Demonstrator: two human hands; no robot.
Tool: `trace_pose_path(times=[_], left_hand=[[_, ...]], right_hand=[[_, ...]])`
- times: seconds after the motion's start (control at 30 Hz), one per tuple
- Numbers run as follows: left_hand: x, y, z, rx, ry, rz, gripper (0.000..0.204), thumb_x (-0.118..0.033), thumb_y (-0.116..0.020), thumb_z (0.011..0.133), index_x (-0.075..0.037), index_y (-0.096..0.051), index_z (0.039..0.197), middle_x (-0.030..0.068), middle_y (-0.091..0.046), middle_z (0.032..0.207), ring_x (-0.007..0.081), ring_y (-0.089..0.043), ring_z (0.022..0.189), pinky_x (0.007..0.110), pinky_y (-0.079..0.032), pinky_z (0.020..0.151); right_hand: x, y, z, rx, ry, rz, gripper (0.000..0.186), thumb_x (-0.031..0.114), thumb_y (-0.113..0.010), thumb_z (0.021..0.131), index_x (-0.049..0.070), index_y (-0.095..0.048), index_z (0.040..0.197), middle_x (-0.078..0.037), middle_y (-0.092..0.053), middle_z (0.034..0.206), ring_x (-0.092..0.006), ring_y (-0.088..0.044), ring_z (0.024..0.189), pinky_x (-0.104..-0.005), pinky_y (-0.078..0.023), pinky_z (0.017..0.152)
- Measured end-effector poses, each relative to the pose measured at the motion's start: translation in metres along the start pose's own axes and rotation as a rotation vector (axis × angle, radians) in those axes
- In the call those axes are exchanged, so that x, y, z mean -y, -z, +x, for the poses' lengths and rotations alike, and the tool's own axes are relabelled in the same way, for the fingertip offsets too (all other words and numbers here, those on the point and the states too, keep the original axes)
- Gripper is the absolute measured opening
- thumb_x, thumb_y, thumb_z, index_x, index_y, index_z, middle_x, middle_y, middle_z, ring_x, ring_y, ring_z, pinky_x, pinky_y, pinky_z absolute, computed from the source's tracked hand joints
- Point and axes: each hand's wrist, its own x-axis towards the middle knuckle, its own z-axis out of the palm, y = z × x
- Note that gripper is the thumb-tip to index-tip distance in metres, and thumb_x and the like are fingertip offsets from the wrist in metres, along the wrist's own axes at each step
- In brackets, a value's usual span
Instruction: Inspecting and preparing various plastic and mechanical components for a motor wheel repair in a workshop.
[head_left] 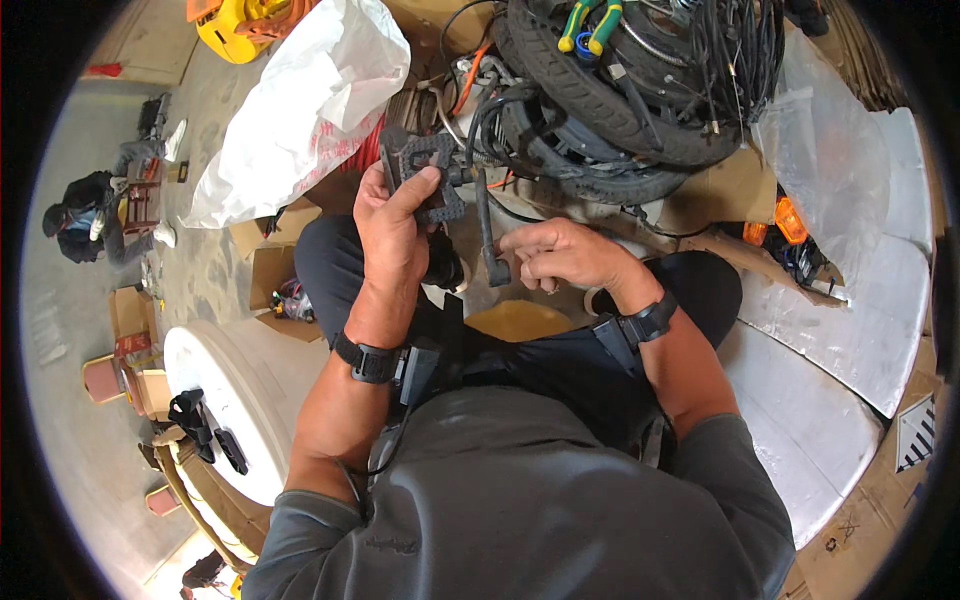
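Note:
In front of my knees, my left hand is closed around a black bicycle pedal, thumb across its flat face. A dark crank arm joins the pedal's right side and hangs down toward me, ending in a thicker boss. My right hand is beside that lower end, its index finger stretched toward the arm and the other fingers partly bent. Nothing shows in its grasp; whether a fingertip touches the crank arm, I cannot tell.
Black tyres with cables and green-yellow pliers are piled ahead. A white sack lies left, near a round white table. White foam boards and orange reflectors are right. Another person sits far left.

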Motion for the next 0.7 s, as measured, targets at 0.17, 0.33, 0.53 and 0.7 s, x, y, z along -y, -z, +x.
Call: trace_pose_path(times=[0.17, 0.33, 0.53, 0.7], left_hand=[[0.006, -0.005, 0.000, 0.014, -0.091, 0.113, 0.027, 0.006, -0.064, 0.081, 0.002, -0.055, 0.106, 0.0079, -0.066, 0.094, 0.0143, -0.065, 0.078, 0.028, -0.055, 0.070], [0.005, -0.006, -0.008, 0.031, -0.023, 0.202, 0.034, 0.009, -0.067, 0.075, 0.003, -0.054, 0.106, 0.0076, -0.066, 0.092, 0.0124, -0.063, 0.076, 0.027, -0.052, 0.071], [0.006, -0.011, -0.001, 0.112, -0.010, 0.102, 0.031, 0.008, -0.067, 0.076, 0.002, -0.056, 0.104, 0.0074, -0.067, 0.093, 0.0126, -0.064, 0.079, 0.026, -0.052, 0.074], [0.005, -0.010, -0.005, 0.121, 0.041, -0.010, 0.031, 0.007, -0.066, 0.077, 0.002, -0.057, 0.106, 0.0084, -0.067, 0.094, 0.0139, -0.064, 0.080, 0.027, -0.052, 0.077]], right_hand=[[0.010, 0.000, -0.005, -0.096, -0.044, 0.089, 0.036, 0.003, -0.052, 0.084, -0.007, -0.058, 0.118, -0.005, -0.059, 0.072, -0.0101, -0.055, 0.063, -0.0227, -0.042, 0.052], [0.021, 0.016, -0.009, -0.155, 0.305, 0.412, 0.037, 0.004, -0.050, 0.087, -0.003, -0.057, 0.122, -0.001, -0.055, 0.069, -0.0068, -0.045, 0.055, -0.0203, -0.037, 0.050], [0.024, 0.018, -0.003, -0.520, 0.243, 0.197, 0.033, 0.010, -0.047, 0.094, 0.002, -0.057, 0.125, -0.001, -0.053, 0.072, -0.0060, -0.041, 0.055, -0.0207, -0.034, 0.051], [0.024, 0.019, 0.000, -0.592, 0.117, -0.076, 0.036, 0.008, -0.047, 0.090, 0.002, -0.058, 0.124, 0.002, -0.053, 0.069, -0.0047, -0.042, 0.056, -0.0207, -0.036, 0.052]])
